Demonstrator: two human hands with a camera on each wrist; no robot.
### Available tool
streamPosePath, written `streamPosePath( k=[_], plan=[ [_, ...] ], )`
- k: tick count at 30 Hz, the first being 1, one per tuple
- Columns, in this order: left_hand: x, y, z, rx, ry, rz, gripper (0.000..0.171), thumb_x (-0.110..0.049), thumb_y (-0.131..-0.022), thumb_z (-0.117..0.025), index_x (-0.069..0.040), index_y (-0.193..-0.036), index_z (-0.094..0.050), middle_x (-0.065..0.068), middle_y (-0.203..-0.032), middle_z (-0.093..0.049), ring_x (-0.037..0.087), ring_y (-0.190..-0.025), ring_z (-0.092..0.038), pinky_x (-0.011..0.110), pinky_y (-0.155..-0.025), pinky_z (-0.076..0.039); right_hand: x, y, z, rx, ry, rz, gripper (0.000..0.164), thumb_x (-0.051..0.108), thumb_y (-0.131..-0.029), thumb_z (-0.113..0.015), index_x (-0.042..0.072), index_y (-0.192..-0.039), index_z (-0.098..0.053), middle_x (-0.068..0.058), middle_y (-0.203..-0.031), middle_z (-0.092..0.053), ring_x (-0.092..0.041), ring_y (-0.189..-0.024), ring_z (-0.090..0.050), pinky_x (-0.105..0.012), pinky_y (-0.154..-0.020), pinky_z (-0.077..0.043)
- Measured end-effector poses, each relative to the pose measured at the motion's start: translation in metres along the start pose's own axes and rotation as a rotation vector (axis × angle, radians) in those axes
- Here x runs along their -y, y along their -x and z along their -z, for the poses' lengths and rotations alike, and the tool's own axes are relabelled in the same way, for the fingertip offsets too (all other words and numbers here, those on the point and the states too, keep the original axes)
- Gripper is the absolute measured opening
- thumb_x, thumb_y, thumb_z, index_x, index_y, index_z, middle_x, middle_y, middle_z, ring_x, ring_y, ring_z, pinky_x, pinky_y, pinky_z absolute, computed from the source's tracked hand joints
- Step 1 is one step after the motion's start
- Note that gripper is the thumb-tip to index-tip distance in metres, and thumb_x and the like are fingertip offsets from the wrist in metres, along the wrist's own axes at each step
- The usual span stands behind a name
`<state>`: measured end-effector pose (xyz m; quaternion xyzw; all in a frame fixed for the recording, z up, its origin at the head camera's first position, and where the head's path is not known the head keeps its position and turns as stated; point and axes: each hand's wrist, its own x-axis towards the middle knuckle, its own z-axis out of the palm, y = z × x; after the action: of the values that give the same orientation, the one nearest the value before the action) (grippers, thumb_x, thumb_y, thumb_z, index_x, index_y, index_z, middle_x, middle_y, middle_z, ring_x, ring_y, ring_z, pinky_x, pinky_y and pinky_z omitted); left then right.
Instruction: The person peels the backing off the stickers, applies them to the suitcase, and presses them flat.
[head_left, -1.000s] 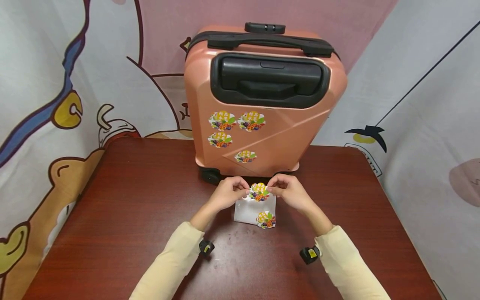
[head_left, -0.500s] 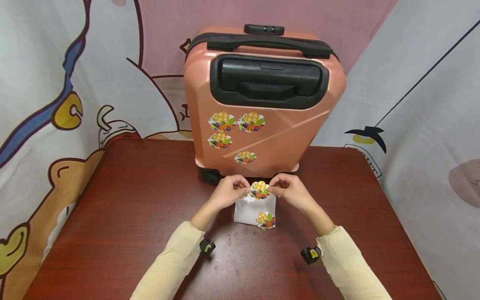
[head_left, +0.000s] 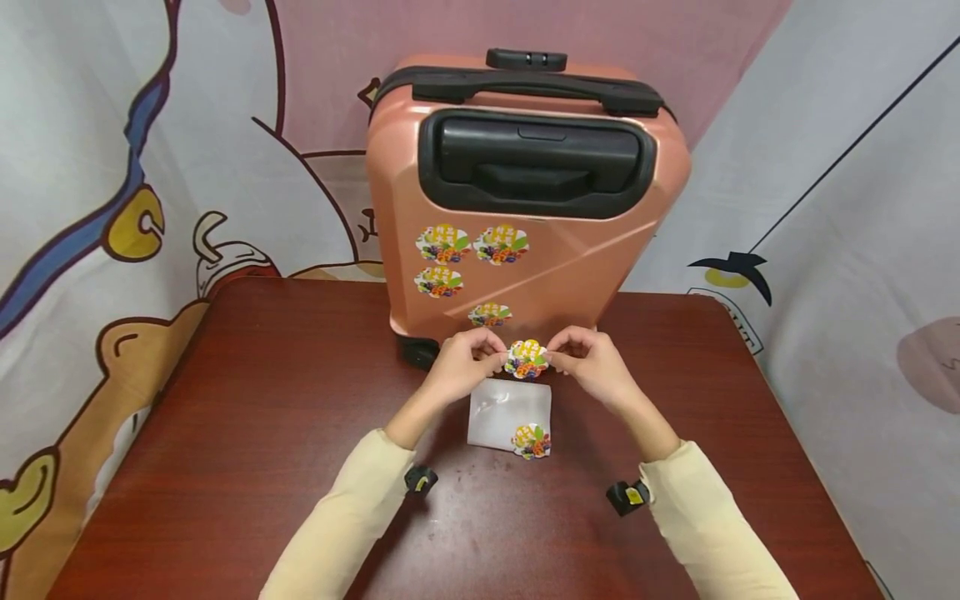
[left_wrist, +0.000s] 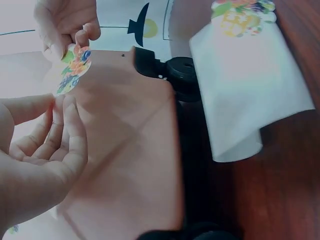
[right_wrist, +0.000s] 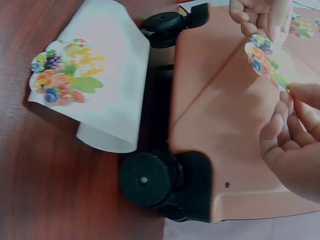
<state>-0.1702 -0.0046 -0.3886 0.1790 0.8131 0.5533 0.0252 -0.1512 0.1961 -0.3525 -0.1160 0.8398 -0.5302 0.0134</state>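
Observation:
Between both hands hangs a fruit-printed sticker (head_left: 527, 359), held by its two side edges. My left hand (head_left: 467, 364) pinches its left edge between thumb and fingers, and my right hand (head_left: 596, 367) pinches the right edge. In the left wrist view the sticker (left_wrist: 75, 69) is raised in front of the suitcase's face, apart from it. On the table below lies a white backing sheet (head_left: 498, 415) with one more fruit sticker (head_left: 532, 442) at its near right corner. The sheet's edge curls up in the right wrist view.
A pink suitcase (head_left: 570, 275) stands upright behind the hands, with several fruit stickers (head_left: 442, 244) on its lower left face. Its black wheels (right_wrist: 147, 179) rest on the brown table (head_left: 300, 400). A printed cloth (head_left: 247, 75) hangs behind.
The sticker has come off the backing sheet. Both hands have lifted it up and forward, toward the suitcase; the sheet stays on the table.

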Motion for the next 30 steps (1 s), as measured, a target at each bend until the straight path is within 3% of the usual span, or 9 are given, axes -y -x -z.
streamPosePath(
  k=[5,9,12,16,23,30],
  plan=[
    [-0.015,-0.008,-0.001,-0.097,-0.048,-0.057,0.004,-0.010,-0.083,-0.066,-0.007,-0.081,-0.063,0.001,-0.072,-0.063,0.011,-0.064,-0.057,0.023,-0.058,-0.046,0.018,-0.002,0.001,-0.127,-0.018,0.031,0.012,-0.009,-0.079,-0.062,0.003,-0.075,-0.061,-0.015,-0.066,-0.054,-0.010,-0.054,-0.047,-0.020,-0.048,-0.040],
    [-0.025,-0.014,-0.003,-0.189,-0.090,-0.097,0.004,-0.010,-0.082,-0.066,-0.007,-0.080,-0.064,0.002,-0.073,-0.063,0.012,-0.066,-0.058,0.022,-0.062,-0.047,0.014,-0.007,0.001,-0.209,-0.052,0.066,0.016,-0.005,-0.079,-0.064,0.010,-0.073,-0.062,-0.011,-0.066,-0.055,-0.007,-0.055,-0.048,-0.019,-0.048,-0.038],
    [-0.029,-0.017,-0.004,-0.245,-0.103,-0.131,0.004,-0.008,-0.082,-0.067,-0.006,-0.079,-0.064,0.002,-0.072,-0.063,0.012,-0.066,-0.057,0.021,-0.062,-0.047,0.004,-0.012,0.002,-0.248,-0.047,0.099,0.005,0.003,-0.081,-0.067,0.003,-0.078,-0.063,-0.004,-0.068,-0.056,-0.008,-0.058,-0.049,-0.018,-0.049,-0.039],
    [-0.032,-0.019,-0.005,-0.299,-0.111,-0.170,0.006,-0.008,-0.081,-0.068,-0.005,-0.078,-0.064,0.004,-0.071,-0.063,0.014,-0.065,-0.056,0.022,-0.061,-0.045,0.003,-0.015,0.001,-0.287,-0.046,0.119,0.015,0.007,-0.081,-0.067,-0.006,-0.082,-0.061,0.001,-0.071,-0.056,-0.008,-0.061,-0.049,-0.017,-0.053,-0.041],
    [-0.035,-0.023,-0.010,-0.371,-0.133,-0.203,0.007,-0.010,-0.082,-0.068,-0.004,-0.079,-0.064,0.004,-0.069,-0.063,0.013,-0.061,-0.055,0.021,-0.057,-0.043,0.035,-0.008,-0.005,-0.384,-0.016,0.169,0.009,-0.003,-0.081,-0.063,-0.011,-0.080,-0.059,-0.014,-0.072,-0.058,-0.008,-0.061,-0.049,-0.015,-0.054,-0.040],
    [-0.040,-0.027,-0.015,-0.455,-0.171,-0.261,0.007,-0.009,-0.081,-0.068,-0.004,-0.077,-0.065,0.004,-0.068,-0.063,0.012,-0.057,-0.055,0.021,-0.054,-0.044,0.044,-0.008,-0.011,-0.503,0.040,0.215,0.005,-0.009,-0.079,-0.061,-0.013,-0.080,-0.058,-0.024,-0.072,-0.058,-0.008,-0.059,-0.048,-0.015,-0.053,-0.037]
  ],
)
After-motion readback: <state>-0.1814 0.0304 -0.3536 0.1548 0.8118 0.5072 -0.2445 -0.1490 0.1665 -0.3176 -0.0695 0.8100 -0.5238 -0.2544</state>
